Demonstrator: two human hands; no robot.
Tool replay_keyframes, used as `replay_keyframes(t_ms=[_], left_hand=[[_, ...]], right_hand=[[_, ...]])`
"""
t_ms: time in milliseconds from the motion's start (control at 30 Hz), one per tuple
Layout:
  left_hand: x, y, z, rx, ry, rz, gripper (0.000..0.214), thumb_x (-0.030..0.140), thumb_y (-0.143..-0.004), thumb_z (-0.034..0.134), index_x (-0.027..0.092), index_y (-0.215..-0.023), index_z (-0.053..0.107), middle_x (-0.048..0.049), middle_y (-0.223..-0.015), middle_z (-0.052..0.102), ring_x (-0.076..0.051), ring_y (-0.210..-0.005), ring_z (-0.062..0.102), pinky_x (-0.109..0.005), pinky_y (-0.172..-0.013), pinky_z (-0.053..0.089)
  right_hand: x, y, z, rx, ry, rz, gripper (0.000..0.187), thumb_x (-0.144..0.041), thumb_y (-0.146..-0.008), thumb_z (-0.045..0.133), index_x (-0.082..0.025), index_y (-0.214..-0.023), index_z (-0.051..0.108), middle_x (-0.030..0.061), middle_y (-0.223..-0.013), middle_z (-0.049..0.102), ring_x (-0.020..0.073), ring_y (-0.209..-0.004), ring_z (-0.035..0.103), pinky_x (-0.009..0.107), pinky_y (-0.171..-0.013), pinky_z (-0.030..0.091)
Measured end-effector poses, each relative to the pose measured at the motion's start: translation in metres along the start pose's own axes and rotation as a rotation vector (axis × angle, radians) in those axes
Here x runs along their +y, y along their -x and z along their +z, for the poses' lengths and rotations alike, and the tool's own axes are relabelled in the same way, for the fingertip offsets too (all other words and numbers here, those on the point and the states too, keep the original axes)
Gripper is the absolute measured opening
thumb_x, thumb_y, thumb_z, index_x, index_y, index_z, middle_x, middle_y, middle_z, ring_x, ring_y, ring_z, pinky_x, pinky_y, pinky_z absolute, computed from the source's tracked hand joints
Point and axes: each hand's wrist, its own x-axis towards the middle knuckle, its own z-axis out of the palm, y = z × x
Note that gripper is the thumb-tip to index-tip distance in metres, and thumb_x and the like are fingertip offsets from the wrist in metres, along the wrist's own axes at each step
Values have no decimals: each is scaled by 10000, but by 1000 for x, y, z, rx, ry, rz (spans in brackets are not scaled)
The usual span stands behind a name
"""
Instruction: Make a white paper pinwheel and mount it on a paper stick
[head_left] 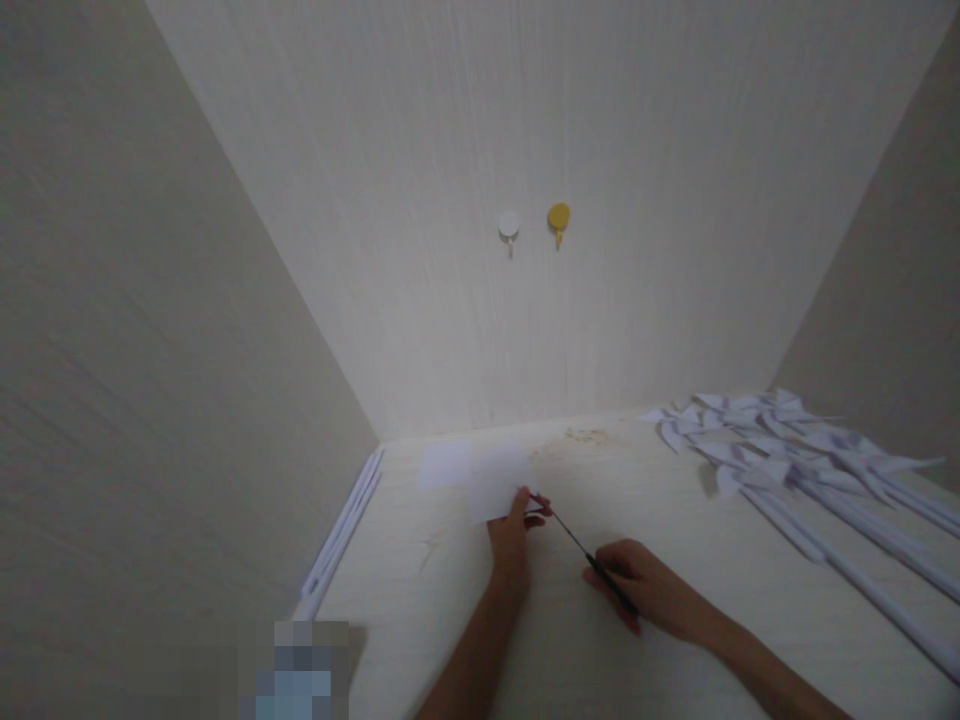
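My left hand (514, 535) pinches the near edge of a small white sheet of paper (496, 480), holding it above the pale table (465, 600). My right hand (645, 588) is closed round the dark handles of a pair of scissors (581, 548). Their thin blades reach up and left to the paper's edge by my left fingers. A second small white paper piece (444, 465) lies flat just left of the held sheet.
A heap of folded white paper shapes with long rolled stems (810, 470) covers the table's right side. White strips (341, 535) lie along the left wall. Two round hooks, white (508, 228) and yellow (558, 218), sit on the back wall.
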Motion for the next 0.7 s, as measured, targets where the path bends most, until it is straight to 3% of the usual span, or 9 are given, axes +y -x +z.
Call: replay_keyframes(t_ms=[333, 567, 700], left_hand=[[0, 0, 1, 0, 4, 7, 170, 288, -627, 548, 123, -589, 553, -15, -544, 587, -101, -460, 540, -189, -420, 389], [1, 0, 0, 26, 17, 17, 169, 294, -624, 554, 126, -609, 539, -18, -561, 593, -102, -459, 537, -191, -413, 386], [0, 3, 2, -49, -10, 0, 178, 295, -630, 547, 122, -594, 538, -8, -521, 572, -100, -435, 524, -199, -415, 389]], right_hand=[[-6, 1, -1, 2, 36, 12, 397, -425, -711, 442, -167, -413, 392, -35, -337, 413, 82, -331, 383, 186, -363, 284], [5, -1, 0, -9, -21, 25, 354, -403, -671, 502, -162, -435, 396, -47, -343, 412, 64, -312, 365, 176, -336, 265], [7, -5, -1, 128, -218, 34, 312, -420, -656, 513, -172, -514, 390, -48, -369, 453, 46, -279, 318, 171, -295, 227]])
